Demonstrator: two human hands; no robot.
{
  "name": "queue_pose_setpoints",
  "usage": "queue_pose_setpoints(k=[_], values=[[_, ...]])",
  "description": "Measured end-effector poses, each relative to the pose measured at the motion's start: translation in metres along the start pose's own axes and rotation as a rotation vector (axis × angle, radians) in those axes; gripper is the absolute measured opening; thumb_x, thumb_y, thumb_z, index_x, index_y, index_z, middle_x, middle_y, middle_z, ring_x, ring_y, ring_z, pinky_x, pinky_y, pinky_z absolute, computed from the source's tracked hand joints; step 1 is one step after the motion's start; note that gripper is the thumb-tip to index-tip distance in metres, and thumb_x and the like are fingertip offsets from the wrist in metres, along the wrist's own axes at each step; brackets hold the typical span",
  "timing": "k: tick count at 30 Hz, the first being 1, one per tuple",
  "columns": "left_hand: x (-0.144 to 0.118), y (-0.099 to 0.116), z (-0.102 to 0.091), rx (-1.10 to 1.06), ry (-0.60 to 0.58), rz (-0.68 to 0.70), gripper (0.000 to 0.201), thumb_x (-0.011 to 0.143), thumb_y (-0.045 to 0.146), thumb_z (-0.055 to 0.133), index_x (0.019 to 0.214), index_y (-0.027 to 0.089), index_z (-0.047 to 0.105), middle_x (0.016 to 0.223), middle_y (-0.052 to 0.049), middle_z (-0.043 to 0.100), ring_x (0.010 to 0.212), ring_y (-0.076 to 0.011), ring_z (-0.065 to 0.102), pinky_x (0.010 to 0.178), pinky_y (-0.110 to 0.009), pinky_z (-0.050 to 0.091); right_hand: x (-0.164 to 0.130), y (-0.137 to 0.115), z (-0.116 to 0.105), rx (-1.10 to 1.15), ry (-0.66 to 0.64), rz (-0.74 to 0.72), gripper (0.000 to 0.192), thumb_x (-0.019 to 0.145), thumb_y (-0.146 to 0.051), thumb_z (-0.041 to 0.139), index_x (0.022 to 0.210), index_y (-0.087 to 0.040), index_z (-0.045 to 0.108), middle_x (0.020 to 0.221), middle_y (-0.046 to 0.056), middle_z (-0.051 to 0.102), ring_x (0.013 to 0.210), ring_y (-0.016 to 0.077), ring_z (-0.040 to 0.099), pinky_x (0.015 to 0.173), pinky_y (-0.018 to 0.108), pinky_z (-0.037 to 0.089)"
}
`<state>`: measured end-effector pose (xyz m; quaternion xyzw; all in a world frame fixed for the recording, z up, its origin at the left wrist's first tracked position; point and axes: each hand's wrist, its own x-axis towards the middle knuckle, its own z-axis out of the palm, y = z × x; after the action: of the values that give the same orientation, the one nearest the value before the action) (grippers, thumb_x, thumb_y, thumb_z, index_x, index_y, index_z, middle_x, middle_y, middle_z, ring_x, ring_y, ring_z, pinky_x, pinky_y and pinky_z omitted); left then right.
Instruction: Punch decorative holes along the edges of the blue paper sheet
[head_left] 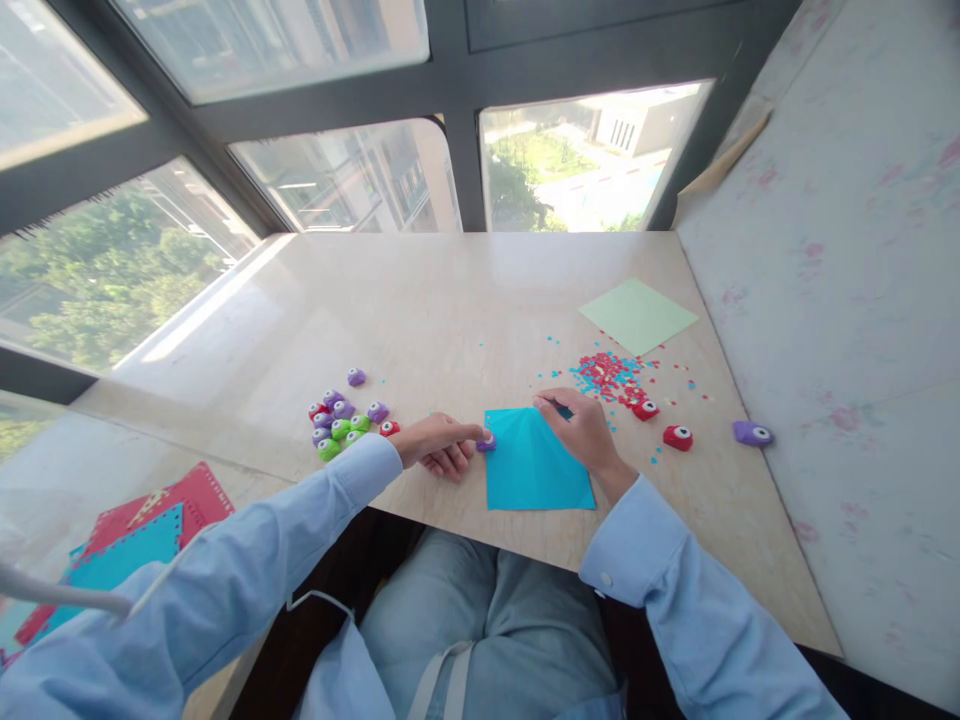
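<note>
Big windows with dark frames fill the top of the frame, and below them a pale, marble-look worktop (450,300) runs across the middle. At its lower centre lies a blue paper square (536,465). The left hand (439,445) comes in from the lower left; its forefinger is stretched out onto a small purple punch (487,440) at the paper's left edge, and the other fingers are curled under. The right hand (581,430) rests on the paper's upper right part, fingers bent and pinched on something dark and thin that is too small to make out. Left of centre sits a cluster of small purple, green and red punches (341,420). Right of centre is a scatter of red and blue confetti (607,372), two red punches (677,437) and, further right, a lone purple punch (752,432). A light green sheet (637,315) lies at the upper right.
</note>
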<state>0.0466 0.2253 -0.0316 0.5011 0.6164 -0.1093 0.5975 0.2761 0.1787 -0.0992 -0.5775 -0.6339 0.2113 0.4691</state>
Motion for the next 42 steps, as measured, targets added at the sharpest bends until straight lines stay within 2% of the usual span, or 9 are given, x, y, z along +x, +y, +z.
queue_pose_setpoints(k=[5, 10, 14, 18, 21, 23, 31, 37, 42], values=[[0.001, 0.003, -0.001, 0.008, -0.022, -0.014, 0.053, 0.054, 0.063, 0.079, 0.070, 0.014, 0.066, 0.067, -0.009, 0.072, 0.061, -0.0201, 0.069, 0.048, -0.024, 0.045, 0.000, 0.000, 0.000, 0.004, -0.006, 0.002, 0.020, 0.089, -0.033, 0.057, 0.085, -0.021, 0.073, 0.091, 0.007, 0.076, 0.085, 0.0229, 0.070, 0.082, 0.037, 0.053], [0.007, 0.000, -0.003, -0.065, -0.031, 0.042, 0.051, 0.054, 0.060, 0.081, 0.072, 0.014, 0.068, 0.065, -0.006, 0.071, 0.059, -0.0176, 0.068, 0.049, -0.022, 0.044, 0.000, 0.003, 0.000, 0.007, -0.010, 0.006, 0.020, 0.089, -0.033, 0.057, 0.085, -0.021, 0.072, 0.091, 0.007, 0.076, 0.086, 0.0226, 0.070, 0.082, 0.037, 0.053], [0.013, -0.003, -0.002, -0.158, -0.057, 0.052, 0.042, 0.057, 0.052, 0.083, 0.074, 0.015, 0.070, 0.061, -0.002, 0.067, 0.056, -0.0128, 0.064, 0.043, -0.019, 0.035, 0.000, 0.002, -0.001, 0.012, -0.010, 0.014, 0.020, 0.090, -0.033, 0.056, 0.085, -0.022, 0.072, 0.091, 0.006, 0.076, 0.085, 0.0226, 0.070, 0.082, 0.037, 0.053], [0.016, -0.006, -0.001, -0.169, -0.023, 0.089, 0.039, 0.056, 0.049, 0.085, 0.064, 0.016, 0.065, 0.054, 0.001, 0.059, 0.051, -0.0111, 0.059, 0.041, -0.019, 0.028, 0.001, 0.000, -0.002, 0.010, -0.006, 0.022, 0.020, 0.089, -0.033, 0.056, 0.084, -0.023, 0.072, 0.091, 0.006, 0.076, 0.085, 0.0227, 0.070, 0.082, 0.037, 0.054], [0.017, -0.004, -0.004, -0.092, 0.044, 0.123, 0.042, 0.055, 0.051, 0.085, 0.059, 0.018, 0.059, 0.043, 0.004, 0.047, 0.045, -0.0118, 0.055, 0.040, -0.020, 0.028, 0.002, 0.000, -0.001, 0.007, -0.007, 0.025, 0.020, 0.089, -0.034, 0.056, 0.084, -0.023, 0.073, 0.091, 0.006, 0.076, 0.086, 0.0231, 0.070, 0.083, 0.038, 0.054], [0.017, 0.001, -0.006, -0.012, 0.060, 0.130, 0.044, 0.054, 0.052, 0.086, 0.057, 0.018, 0.057, 0.041, 0.004, 0.044, 0.044, -0.0128, 0.054, 0.040, -0.021, 0.029, 0.002, 0.000, -0.001, 0.005, -0.013, 0.024, 0.020, 0.090, -0.034, 0.056, 0.084, -0.023, 0.073, 0.091, 0.007, 0.076, 0.086, 0.0232, 0.070, 0.083, 0.038, 0.054], [0.019, 0.038, -0.005, 0.431, 0.019, 0.065, 0.043, 0.059, 0.042, 0.080, 0.048, 0.020, 0.045, 0.040, 0.001, 0.046, 0.044, -0.0182, 0.058, 0.042, -0.024, 0.036, 0.003, -0.002, 0.001, -0.011, -0.026, 0.028, 0.020, 0.090, -0.035, 0.056, 0.085, -0.023, 0.073, 0.091, 0.007, 0.076, 0.086, 0.0236, 0.069, 0.082, 0.038, 0.053], [0.034, 0.050, 0.000, 0.625, 0.010, 0.118, 0.028, 0.050, 0.031, 0.077, 0.048, 0.019, 0.052, 0.043, -0.001, 0.050, 0.046, -0.0218, 0.060, 0.048, -0.029, 0.045, 0.004, 0.001, 0.003, 0.011, -0.019, 0.041, 0.020, 0.090, -0.033, 0.057, 0.086, -0.023, 0.073, 0.091, 0.006, 0.076, 0.086, 0.0232, 0.069, 0.083, 0.038, 0.053], [0.034, 0.061, 0.005, 0.758, 0.036, 0.057, 0.024, 0.050, 0.021, 0.075, 0.046, 0.019, 0.051, 0.043, -0.003, 0.052, 0.046, -0.0242, 0.061, 0.052, -0.033, 0.049, 0.004, 0.000, 0.003, 0.025, -0.015, 0.043, 0.019, 0.090, -0.032, 0.056, 0.085, -0.023, 0.073, 0.091, 0.007, 0.076, 0.086, 0.0233, 0.069, 0.083, 0.038, 0.054]])
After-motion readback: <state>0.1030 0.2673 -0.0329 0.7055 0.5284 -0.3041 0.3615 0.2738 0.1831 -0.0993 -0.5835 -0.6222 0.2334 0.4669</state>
